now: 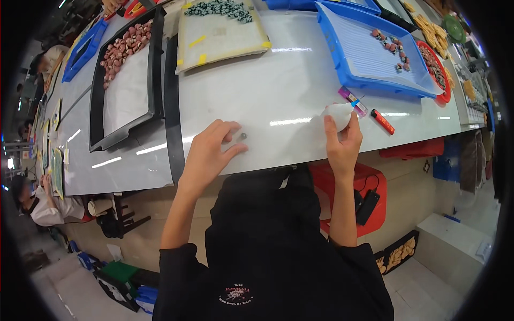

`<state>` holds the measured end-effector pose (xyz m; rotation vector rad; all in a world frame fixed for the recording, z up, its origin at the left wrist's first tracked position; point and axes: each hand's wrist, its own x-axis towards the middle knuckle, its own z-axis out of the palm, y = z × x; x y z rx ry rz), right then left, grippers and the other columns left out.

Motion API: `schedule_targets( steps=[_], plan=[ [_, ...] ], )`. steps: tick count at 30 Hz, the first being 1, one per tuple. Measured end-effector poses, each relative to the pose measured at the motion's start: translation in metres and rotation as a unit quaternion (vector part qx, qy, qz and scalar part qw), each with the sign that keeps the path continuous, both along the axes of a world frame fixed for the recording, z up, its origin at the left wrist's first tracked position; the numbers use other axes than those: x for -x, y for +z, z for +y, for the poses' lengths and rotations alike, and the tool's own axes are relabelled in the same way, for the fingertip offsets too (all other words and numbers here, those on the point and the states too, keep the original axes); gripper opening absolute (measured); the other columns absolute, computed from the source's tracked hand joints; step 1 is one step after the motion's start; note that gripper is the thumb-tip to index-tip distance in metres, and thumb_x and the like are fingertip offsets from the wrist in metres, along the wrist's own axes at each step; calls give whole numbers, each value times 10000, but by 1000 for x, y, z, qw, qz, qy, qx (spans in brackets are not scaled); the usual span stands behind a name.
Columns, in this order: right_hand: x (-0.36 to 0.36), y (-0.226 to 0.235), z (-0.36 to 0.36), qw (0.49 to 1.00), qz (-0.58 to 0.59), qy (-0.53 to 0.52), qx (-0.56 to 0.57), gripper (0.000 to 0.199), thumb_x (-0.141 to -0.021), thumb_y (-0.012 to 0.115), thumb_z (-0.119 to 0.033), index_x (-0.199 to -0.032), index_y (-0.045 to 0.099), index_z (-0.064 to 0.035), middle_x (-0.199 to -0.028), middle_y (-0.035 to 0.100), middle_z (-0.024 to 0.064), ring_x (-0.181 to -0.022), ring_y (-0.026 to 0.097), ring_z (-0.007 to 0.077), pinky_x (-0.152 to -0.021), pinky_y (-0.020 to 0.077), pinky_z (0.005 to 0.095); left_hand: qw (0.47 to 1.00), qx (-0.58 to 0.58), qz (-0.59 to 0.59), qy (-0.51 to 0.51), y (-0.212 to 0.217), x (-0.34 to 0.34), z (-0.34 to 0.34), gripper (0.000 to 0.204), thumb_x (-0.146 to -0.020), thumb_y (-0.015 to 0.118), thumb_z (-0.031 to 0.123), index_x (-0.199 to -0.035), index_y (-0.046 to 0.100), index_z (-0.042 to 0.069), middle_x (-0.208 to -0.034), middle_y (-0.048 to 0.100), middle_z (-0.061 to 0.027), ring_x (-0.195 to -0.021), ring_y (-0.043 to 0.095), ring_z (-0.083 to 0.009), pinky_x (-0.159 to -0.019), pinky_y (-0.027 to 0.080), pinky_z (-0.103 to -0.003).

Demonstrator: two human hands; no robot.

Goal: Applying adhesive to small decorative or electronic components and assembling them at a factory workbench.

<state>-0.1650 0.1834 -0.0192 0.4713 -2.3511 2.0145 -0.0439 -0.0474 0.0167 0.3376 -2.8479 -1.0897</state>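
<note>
My left hand [211,148] is over the white table, thumb and index finger apart and curved toward each other. Just beyond these fingertips is a small dark grey piece [243,136], with a gap on either side of it. My right hand [344,140] grips a white squeeze bottle [338,114] between thumb and fingers. The bottle has a blue tip [355,103] with a thin needle, tilted up to the right. Close to this hand lie a purple-and-pink small box or tube [348,94] and a red lighter-like stick [382,122].
A blue tray [342,64] at the far right bears several small reddish figures. Dark green pieces lie on a yellow-taped board [225,58] at the back. Reddish pieces fill part of a black tray [159,80] on the left. A red stool [375,214] stands below the table edge.
</note>
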Motion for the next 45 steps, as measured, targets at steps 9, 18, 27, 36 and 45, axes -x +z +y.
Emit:
schedule_targets(
  steps=[9, 18, 27, 36, 45],
  plan=[
    [-40, 11, 12, 999, -39, 0, 18, 304, -881, 535, -41, -1162, 464, 52, -1032, 618, 142, -968, 570, 158, -845, 437, 267, 991, -7, 98, 95, -11, -9, 24, 269, -761, 681, 76, -1014, 598, 37, -843, 557, -88, -783, 600, -234, -657, 477, -327],
    [-60, 9, 22, 998, -52, 21, -35, 351, -825, 579, -40, -1148, 481, 59, -944, 628, 126, -876, 601, 160, -771, 480, 269, 997, -47, 67, -2, -20, 10, 19, 218, -770, 613, -8, -984, 599, 29, -882, 558, -80, -836, 609, -204, -683, 475, -287],
    [-74, 7, 18, 999, -47, -13, -10, 438, -759, 669, -43, -1128, 446, 34, -889, 642, 122, -791, 631, 164, -714, 497, 266, 994, -22, 94, 49, -11, 3, 31, 316, -736, 637, 23, -1043, 567, 48, -901, 545, -60, -740, 520, -158, -592, 396, -262],
    [-75, 7, 23, 998, 10, 54, -44, 386, -789, 623, -46, -1135, 468, 26, -915, 604, 98, -788, 578, 133, -690, 473, 252, 990, -101, -18, 100, -10, -13, 30, 310, -771, 591, -18, -1065, 493, 11, -917, 527, -117, -832, 562, -243, -730, 465, -323],
    [-76, 10, 13, 998, -8, 59, -21, 419, -789, 617, -72, -1165, 462, 28, -980, 578, 108, -849, 563, 159, -750, 462, 271, 995, 1, 71, 76, -7, 9, 35, 242, -792, 644, 70, -1003, 539, 12, -929, 529, -115, -866, 548, -228, -690, 422, -311]
  ],
)
